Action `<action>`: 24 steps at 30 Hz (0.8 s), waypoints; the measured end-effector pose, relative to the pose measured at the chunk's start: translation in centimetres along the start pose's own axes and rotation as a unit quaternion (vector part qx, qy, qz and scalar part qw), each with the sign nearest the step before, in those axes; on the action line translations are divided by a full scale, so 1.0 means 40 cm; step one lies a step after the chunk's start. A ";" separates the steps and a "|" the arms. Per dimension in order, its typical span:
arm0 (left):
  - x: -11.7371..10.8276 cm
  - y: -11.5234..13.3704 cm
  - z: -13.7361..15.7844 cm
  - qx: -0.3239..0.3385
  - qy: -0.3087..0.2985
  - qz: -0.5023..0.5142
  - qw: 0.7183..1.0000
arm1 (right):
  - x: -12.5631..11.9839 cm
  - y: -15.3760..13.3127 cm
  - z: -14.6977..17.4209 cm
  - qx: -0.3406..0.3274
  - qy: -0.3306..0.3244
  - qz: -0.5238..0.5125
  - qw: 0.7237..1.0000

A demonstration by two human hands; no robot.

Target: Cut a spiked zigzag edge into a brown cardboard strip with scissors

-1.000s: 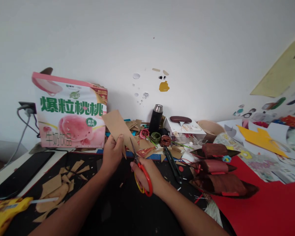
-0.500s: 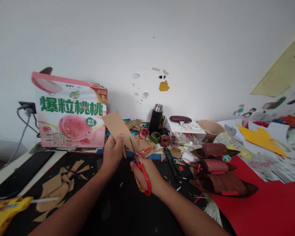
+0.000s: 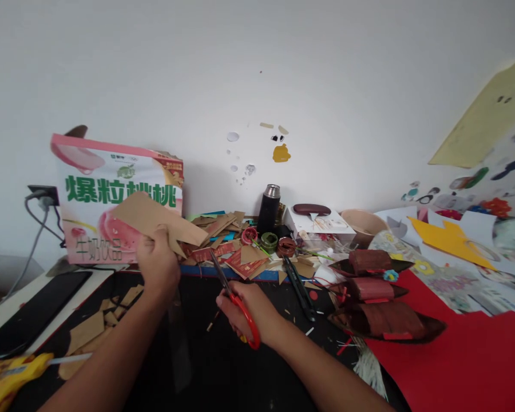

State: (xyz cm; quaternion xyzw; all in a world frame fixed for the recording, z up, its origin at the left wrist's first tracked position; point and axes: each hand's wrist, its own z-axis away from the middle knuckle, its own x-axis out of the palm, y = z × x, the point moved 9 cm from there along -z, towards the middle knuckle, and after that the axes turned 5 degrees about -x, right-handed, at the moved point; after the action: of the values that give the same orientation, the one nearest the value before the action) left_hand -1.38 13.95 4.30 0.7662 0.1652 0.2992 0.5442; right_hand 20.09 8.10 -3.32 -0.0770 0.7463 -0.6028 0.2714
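Observation:
My left hand (image 3: pixel 158 263) pinches a piece of brown cardboard (image 3: pixel 148 216) and holds it up before the pink-and-white drink carton (image 3: pixel 90 223). A slit splits the cardboard's right end, where a narrow flap hangs lower. In my right hand (image 3: pixel 253 312) is a pair of scissors (image 3: pixel 221 273) with red handles, the blades pointing up and left, close together. The scissors and the cardboard are apart. Below my hands lies the black tabletop (image 3: pixel 210 366) with small scraps on it.
Cardboard offcuts (image 3: pixel 88 332) and a yellow glue gun (image 3: pixel 15 372) lie at left. Behind are a black flask (image 3: pixel 269 210) and several small open jars (image 3: pixel 269 242). A dark utility knife (image 3: pixel 298 289) lies right of my hand, then brown model boats (image 3: pixel 386 320) by red paper (image 3: pixel 476 360).
My left hand has carried the cardboard left, away from the scissors, and turned it flatter. My right hand has lowered slightly, and the blades no longer meet the cardboard.

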 end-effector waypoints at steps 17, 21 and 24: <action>0.147 -0.124 0.125 -0.247 -0.316 -0.023 0.916 | -0.092 0.024 -0.031 0.046 0.134 -0.240 0.960; 0.173 -0.132 0.167 -0.247 -0.390 -0.061 0.885 | -0.077 0.023 -0.031 0.051 0.106 -0.236 0.965; 0.178 -0.140 0.184 -0.251 -0.411 -0.068 0.874 | -0.076 0.022 -0.029 0.051 0.105 -0.215 0.970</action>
State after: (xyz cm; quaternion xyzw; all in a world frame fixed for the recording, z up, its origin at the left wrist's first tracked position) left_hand 9.18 14.63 -0.62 0.6444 -0.1026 -0.0491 0.7562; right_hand 22.26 10.69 -3.07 -0.1581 0.7052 -0.6886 0.0596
